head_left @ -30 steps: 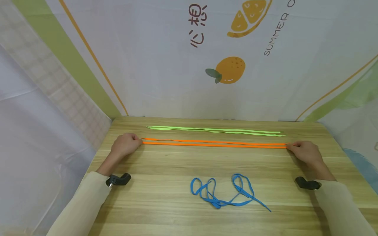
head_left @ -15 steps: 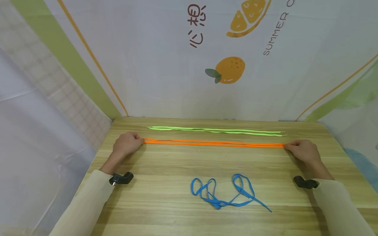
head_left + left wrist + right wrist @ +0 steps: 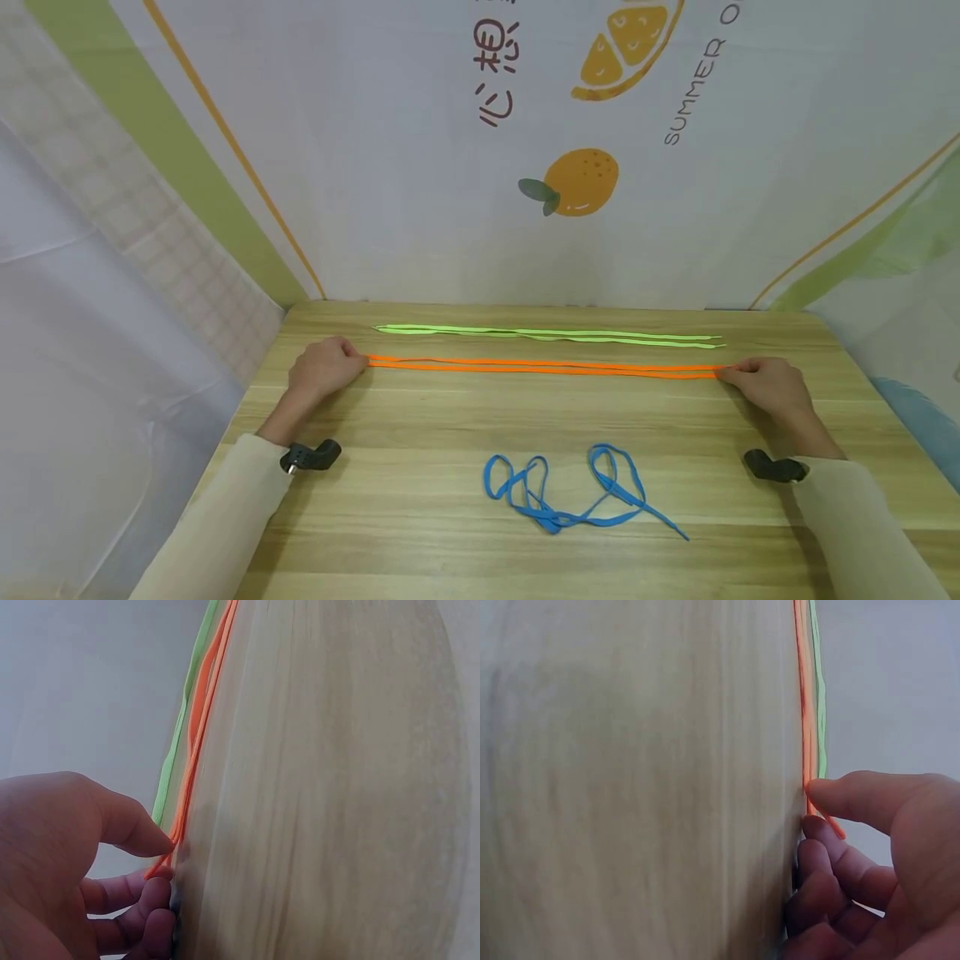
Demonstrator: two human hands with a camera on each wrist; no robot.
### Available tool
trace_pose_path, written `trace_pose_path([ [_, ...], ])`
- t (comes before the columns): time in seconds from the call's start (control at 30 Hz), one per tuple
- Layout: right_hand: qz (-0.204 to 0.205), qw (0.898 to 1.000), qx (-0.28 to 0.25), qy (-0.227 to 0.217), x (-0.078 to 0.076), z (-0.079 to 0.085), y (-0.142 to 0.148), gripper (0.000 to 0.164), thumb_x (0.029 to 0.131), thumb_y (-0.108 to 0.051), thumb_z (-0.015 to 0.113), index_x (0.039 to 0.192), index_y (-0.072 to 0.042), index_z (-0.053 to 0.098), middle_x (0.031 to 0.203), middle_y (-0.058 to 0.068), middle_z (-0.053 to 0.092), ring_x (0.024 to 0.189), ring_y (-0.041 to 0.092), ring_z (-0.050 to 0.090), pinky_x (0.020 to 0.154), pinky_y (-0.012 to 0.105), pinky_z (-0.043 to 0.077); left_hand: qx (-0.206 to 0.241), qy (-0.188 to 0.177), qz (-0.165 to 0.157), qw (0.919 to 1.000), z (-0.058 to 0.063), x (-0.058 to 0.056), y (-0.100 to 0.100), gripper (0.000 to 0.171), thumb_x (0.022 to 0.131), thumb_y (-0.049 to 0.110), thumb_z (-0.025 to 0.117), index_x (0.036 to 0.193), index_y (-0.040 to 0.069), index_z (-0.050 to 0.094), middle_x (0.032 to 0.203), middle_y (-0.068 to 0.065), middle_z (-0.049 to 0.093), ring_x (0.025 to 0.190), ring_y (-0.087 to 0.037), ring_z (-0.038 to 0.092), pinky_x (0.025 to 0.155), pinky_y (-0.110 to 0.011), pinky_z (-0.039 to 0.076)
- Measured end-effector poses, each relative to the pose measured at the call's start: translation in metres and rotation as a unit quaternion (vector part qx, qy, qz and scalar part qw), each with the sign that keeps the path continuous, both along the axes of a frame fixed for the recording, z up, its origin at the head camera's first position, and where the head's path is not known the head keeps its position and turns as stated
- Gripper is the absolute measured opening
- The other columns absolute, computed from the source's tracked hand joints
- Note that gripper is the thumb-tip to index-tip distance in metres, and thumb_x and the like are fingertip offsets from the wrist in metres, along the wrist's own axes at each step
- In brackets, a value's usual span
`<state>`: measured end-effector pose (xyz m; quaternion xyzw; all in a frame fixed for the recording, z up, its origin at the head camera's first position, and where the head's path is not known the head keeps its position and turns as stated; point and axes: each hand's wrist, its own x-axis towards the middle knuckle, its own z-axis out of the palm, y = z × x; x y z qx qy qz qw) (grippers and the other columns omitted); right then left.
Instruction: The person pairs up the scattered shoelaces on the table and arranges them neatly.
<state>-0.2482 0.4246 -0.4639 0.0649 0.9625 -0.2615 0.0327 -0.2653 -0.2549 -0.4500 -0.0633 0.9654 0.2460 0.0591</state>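
Note:
An orange shoelace (image 3: pixel 540 367) runs in two near-parallel strands across the table. My left hand (image 3: pixel 324 367) pinches its left end between thumb and index finger; in the left wrist view a short tip of the orange lace sticks out past the thumb. At the other end my right hand (image 3: pixel 768 385) pinches the lace the same way, its tip poking out over the index finger in the right wrist view. Just behind lies a yellow-green shoelace (image 3: pixel 547 334), also doubled into two lengthwise strands. Nearer the front, a blue shoelace (image 3: pixel 555 515) lies in loose, tangled loops.
The wooden table (image 3: pixel 405 533) has a printed curtain (image 3: pixel 420 208) hanging along its back edge. White cloth (image 3: pixel 97 333) hangs at the left side. A dark wrist device (image 3: pixel 311 456) sits on each forearm.
Both hands have moved slightly inward along the orange shoelace, and their fingers now cover its ends. The yellow-green and blue shoelaces stay where they were.

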Motion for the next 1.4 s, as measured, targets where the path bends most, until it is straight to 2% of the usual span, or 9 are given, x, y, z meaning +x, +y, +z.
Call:
trace_pose_path([
  [0.23,-0.002,1.0,-0.009,-0.012,0.005,0.001,0.008,0.069,0.108,-0.056,0.062,0.13,0.009,0.071,0.135,0.035,0.066,0.116,0.052,0.063,0.083,0.046,0.051,0.01,0.0,0.009,0.9999,0.001,0.006,-0.004,0.037,0.095,0.036,0.062,0.114,0.006,0.071,0.103,-0.013,0.072,0.083,-0.028,0.063,0.064,-0.04,0.047],
  [0.4,-0.037,0.999,-0.013,-0.014,0.013,0.004,0.015,0.076,0.106,-0.062,0.061,0.135,0.008,0.069,0.141,0.038,0.061,0.116,0.051,0.061,0.078,0.04,0.048,0.03,0.013,0.021,0.9993,0.006,0.014,-0.009,0.041,0.097,0.037,0.062,0.12,0.004,0.069,0.112,-0.017,0.073,0.09,-0.032,0.065,0.068,-0.041,0.048],
  [0.5,-0.049,0.998,-0.02,-0.013,0.021,0.008,0.016,0.076,0.107,-0.06,0.062,0.136,0.01,0.068,0.138,0.037,0.063,0.116,0.052,0.061,0.078,0.04,0.047,0.048,0.029,0.019,0.9982,0.011,0.019,-0.009,0.042,0.101,0.037,0.06,0.122,0.003,0.068,0.115,-0.019,0.072,0.096,-0.035,0.067,0.073,-0.043,0.049],
  [0.63,-0.047,0.998,-0.039,-0.01,0.028,0.013,0.012,0.074,0.108,-0.058,0.062,0.137,0.011,0.068,0.112,0.025,0.074,0.102,0.038,0.065,0.074,0.035,0.048,0.075,0.056,0.012,0.9955,0.023,0.027,-0.004,0.044,0.104,0.035,0.057,0.128,0.0,0.067,0.123,-0.021,0.071,0.105,-0.037,0.068,0.08,-0.045,0.051],
  [0.77,-0.026,0.998,-0.059,-0.002,0.032,0.022,-0.001,0.071,0.109,-0.054,0.064,0.137,0.011,0.068,0.114,0.022,0.074,0.088,0.017,0.065,0.069,0.029,0.051,0.098,0.089,-0.003,0.9912,0.037,0.038,0.012,0.039,0.103,0.031,0.059,0.127,0.001,0.068,0.118,-0.019,0.074,0.098,-0.034,0.069,0.078,-0.043,0.051],
  [0.87,0.001,0.997,-0.08,-0.001,0.037,0.033,-0.019,0.069,0.109,-0.05,0.065,0.14,0.012,0.066,0.133,0.031,0.067,0.092,0.017,0.069,0.073,0.03,0.054,0.112,0.109,-0.022,0.9874,0.046,0.045,0.028,0.034,0.101,0.028,0.062,0.123,0.002,0.069,0.109,-0.014,0.074,0.09,-0.029,0.067,0.075,-0.039,0.049],
  [0.93,0.023,0.996,-0.085,0.006,0.041,0.04,-0.034,0.065,0.11,-0.048,0.066,0.139,0.01,0.067,0.136,0.031,0.067,0.094,0.021,0.071,0.074,0.033,0.056,0.121,0.118,-0.035,0.9849,0.052,0.05,0.04,0.031,0.101,0.027,0.063,0.12,0.003,0.069,0.105,-0.011,0.073,0.089,-0.027,0.065,0.075,-0.038,0.049],
  [1.2,0.085,0.992,-0.07,0.068,0.049,0.062,-0.093,0.037,0.104,-0.038,0.079,0.119,-0.005,0.081,0.104,0.005,0.076,0.086,0.02,0.065,0.067,0.033,0.053,0.164,0.143,-0.076,0.9731,0.074,0.07,0.083,0.023,0.1,0.023,0.066,0.116,0.007,0.071,0.098,-0.002,0.07,0.097,-0.024,0.066,0.082,-0.04,0.05],
  [1.4,0.151,0.983,-0.057,0.089,0.058,0.075,-0.133,0.023,0.101,-0.031,0.082,0.109,-0.01,0.084,0.095,-0.002,0.074,0.082,0.019,0.065,0.064,0.032,0.052,0.161,0.161,-0.133,0.9647,0.074,0.087,0.113,0.018,0.098,0.021,0.069,0.112,0.011,0.074,0.095,0.003,0.069,0.094,-0.021,0.065,0.081,-0.041,0.051],
])
